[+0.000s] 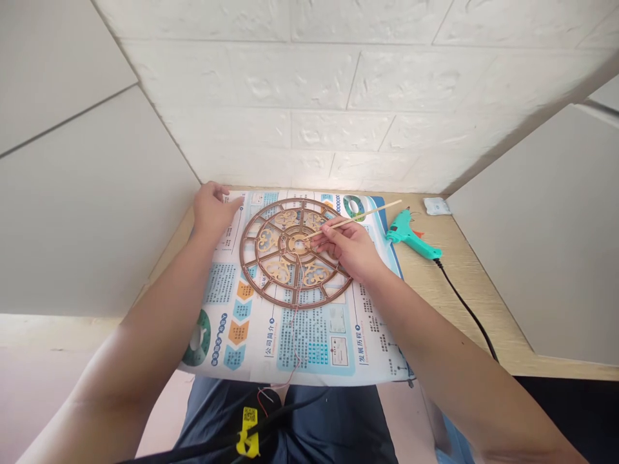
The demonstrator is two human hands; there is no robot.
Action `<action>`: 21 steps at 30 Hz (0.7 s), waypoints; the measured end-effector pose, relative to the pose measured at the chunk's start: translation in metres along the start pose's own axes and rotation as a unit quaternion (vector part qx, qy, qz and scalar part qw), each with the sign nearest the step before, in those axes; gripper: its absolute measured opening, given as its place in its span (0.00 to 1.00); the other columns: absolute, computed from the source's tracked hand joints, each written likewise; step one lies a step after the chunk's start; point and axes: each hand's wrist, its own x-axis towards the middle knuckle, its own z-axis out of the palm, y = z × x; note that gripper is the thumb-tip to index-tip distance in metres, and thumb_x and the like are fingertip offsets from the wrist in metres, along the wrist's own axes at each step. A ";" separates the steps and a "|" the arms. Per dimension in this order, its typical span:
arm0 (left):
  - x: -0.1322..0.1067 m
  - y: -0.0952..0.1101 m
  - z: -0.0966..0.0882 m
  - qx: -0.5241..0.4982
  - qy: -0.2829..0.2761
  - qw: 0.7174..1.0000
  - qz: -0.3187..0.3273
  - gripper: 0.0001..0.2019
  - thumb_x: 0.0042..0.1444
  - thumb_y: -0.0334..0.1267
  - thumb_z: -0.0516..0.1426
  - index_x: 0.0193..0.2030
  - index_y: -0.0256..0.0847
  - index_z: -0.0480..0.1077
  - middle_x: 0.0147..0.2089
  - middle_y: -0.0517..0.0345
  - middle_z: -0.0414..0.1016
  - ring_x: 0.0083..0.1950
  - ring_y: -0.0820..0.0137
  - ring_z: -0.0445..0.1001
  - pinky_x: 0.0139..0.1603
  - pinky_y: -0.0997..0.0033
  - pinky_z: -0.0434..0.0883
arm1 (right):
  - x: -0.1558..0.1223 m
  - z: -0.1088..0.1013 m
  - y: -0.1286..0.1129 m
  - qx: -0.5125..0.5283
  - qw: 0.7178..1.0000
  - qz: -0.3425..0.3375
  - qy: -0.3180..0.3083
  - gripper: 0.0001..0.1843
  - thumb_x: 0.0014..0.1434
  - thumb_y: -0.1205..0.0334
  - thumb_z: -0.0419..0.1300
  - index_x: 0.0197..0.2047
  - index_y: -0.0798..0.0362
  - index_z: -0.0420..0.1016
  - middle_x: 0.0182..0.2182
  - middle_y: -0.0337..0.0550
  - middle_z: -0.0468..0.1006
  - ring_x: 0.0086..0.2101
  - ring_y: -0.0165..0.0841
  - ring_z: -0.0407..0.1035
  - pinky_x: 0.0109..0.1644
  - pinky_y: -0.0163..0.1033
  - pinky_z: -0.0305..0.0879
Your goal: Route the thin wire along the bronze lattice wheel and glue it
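A round openwork wooden wheel (296, 298), with spokes and scrolled cut-outs, lies flat on a printed sheet (251, 351). Above its right half, my right hand (352, 248) pinches a thin wooden stick (377, 209), whose lower end reaches the wheel's hub. My left hand (211, 209) rests at the far left corner of the sheet, apart from the wheel, thumb spread from the curled fingers. Whether those fingers hold the sheet's edge I cannot tell. A thin red and white wire (296, 335) runs from the hub across the wheel and over the near edge.
A teal glue gun (413, 235) lies on the wooden tabletop (454, 283) to the right, its black cord (467, 303) trailing toward me. Behind it sits a small white packet (436, 206). Grey panels stand on both sides, and a white brick-patterned wall (314, 77) closes the back.
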 end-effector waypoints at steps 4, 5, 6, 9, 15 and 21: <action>-0.012 0.013 0.002 0.113 -0.092 0.988 0.046 0.17 0.55 0.50 0.62 0.44 0.41 0.73 0.44 0.50 0.77 0.45 0.60 0.74 0.47 0.61 0.70 | -0.005 0.003 0.000 -0.077 0.997 -0.003 -0.017 0.16 0.57 0.49 0.71 0.36 0.50 0.71 0.25 0.38 0.81 0.27 0.32 0.77 0.31 0.39 0.75; -0.016 0.017 0.003 0.131 -0.130 0.982 0.049 0.15 0.58 0.52 0.59 0.41 0.41 0.73 0.44 0.50 0.78 0.45 0.59 0.75 0.47 0.61 0.70 | -0.007 0.004 0.000 -0.099 0.995 -0.008 -0.025 0.16 0.58 0.50 0.70 0.35 0.49 0.71 0.24 0.37 0.80 0.26 0.32 0.75 0.30 0.39 0.74; -0.019 0.021 0.004 0.146 -0.163 0.975 0.050 0.15 0.60 0.52 0.56 0.39 0.42 0.73 0.43 0.50 0.79 0.45 0.58 0.75 0.46 0.60 0.70 | -0.009 0.006 0.000 -0.119 0.992 -0.014 -0.034 0.15 0.58 0.51 0.70 0.35 0.49 0.70 0.24 0.36 0.79 0.25 0.32 0.75 0.30 0.40 0.74; -0.025 0.025 0.006 0.162 -0.201 0.964 0.059 0.17 0.62 0.53 0.54 0.35 0.42 0.73 0.42 0.50 0.80 0.45 0.58 0.75 0.44 0.61 0.69 | -0.014 0.009 0.000 -0.166 0.984 -0.027 -0.053 0.12 0.60 0.53 0.67 0.35 0.49 0.70 0.25 0.37 0.78 0.27 0.32 0.75 0.33 0.42 0.76; -0.022 0.022 0.009 0.176 -0.210 0.960 0.056 0.19 0.62 0.55 0.53 0.35 0.42 0.73 0.41 0.49 0.81 0.44 0.56 0.76 0.42 0.61 0.68 | -0.015 0.011 0.004 -0.226 0.972 -0.030 -0.063 0.10 0.61 0.54 0.65 0.35 0.50 0.71 0.29 0.38 0.77 0.28 0.32 0.75 0.36 0.44 0.77; -0.020 0.018 0.012 0.171 -0.204 0.963 0.050 0.18 0.61 0.55 0.54 0.35 0.42 0.74 0.41 0.50 0.81 0.43 0.57 0.75 0.40 0.61 0.67 | -0.015 0.011 0.004 -0.232 0.970 -0.042 -0.066 0.12 0.61 0.53 0.66 0.35 0.52 0.72 0.31 0.39 0.76 0.28 0.31 0.74 0.36 0.44 0.78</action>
